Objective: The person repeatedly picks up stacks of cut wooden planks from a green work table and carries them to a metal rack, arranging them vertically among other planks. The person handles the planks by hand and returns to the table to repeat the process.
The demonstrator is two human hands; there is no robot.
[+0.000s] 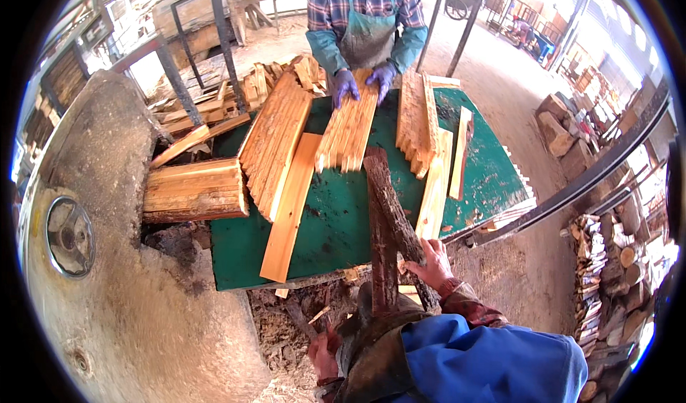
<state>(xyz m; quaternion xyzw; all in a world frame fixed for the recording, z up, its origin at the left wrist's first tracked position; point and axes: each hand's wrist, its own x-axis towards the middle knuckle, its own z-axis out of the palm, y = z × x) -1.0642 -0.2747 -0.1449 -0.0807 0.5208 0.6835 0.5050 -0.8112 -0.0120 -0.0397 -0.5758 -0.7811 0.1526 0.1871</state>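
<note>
My right hand is closed around the near part of a dark bark-covered wood strip, which leans tilted over the table's near edge. Beside it, a second bark-covered strip stretches from the table toward my body. My left hand is low at my left side, its fingers curled; a dark strip lies near it, and whatever it may hold is hidden. Across the table, a co-worker's gloved hands rest on a bundle of boards.
The green table bears a stack of boards, a loose board, another bundle and narrow boards. A large machine housing is on the left, with a wood block beside it. Bark scraps litter the ground.
</note>
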